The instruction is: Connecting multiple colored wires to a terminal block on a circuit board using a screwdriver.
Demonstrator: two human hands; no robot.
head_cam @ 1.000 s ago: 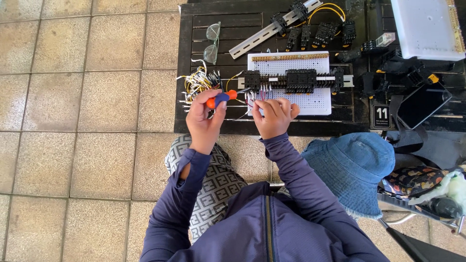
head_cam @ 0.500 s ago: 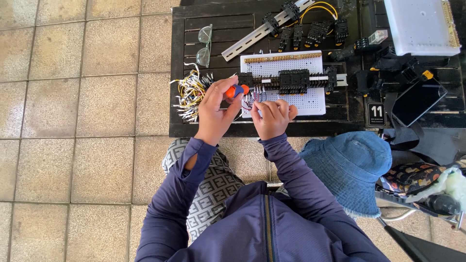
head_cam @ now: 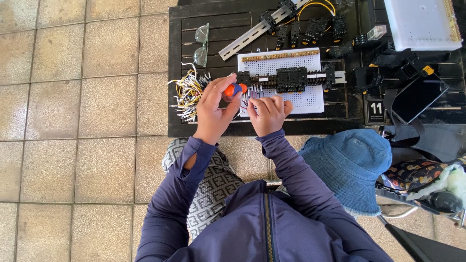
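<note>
Left hand (head_cam: 213, 109), centre of frame: fingers curled and pressed around an orange-and-blue screwdriver (head_cam: 235, 90), handle poking out above the knuckles, pointing toward the right. The tip is hidden; cannot tell what it touches.

Right hand (head_cam: 268, 114), just right of the left one: fingers bent downward, tips gathered on a cluster of thin wire ends (head_cam: 252, 92) at the left edge of the white perforated board (head_cam: 301, 99). Whether it pinches a single wire cannot be told. The hands are nearly touching.

The board lies flat in the upper middle of the frame on a black slatted table (head_cam: 179, 73). A row of black terminal blocks (head_cam: 291, 77) runs across it on a rail; a brass-coloured strip lies along its top edge.

Left of the left hand: a loose bundle of yellow and white wires (head_cam: 187, 92) on the table. Above that, clear safety glasses (head_cam: 200, 43).

Upper centre: a grey metal rail (head_cam: 247, 38) lying diagonally with more black blocks near it. Upper right corner: a white plastic tray (head_cam: 420, 24). Right edge: a dark phone (head_cam: 418, 97), with a small black numbered tag (head_cam: 375, 110) beside it.

Lower right: a blue denim hat (head_cam: 352, 165). Tiled floor (head_cam: 87, 97) fills the left side.
</note>
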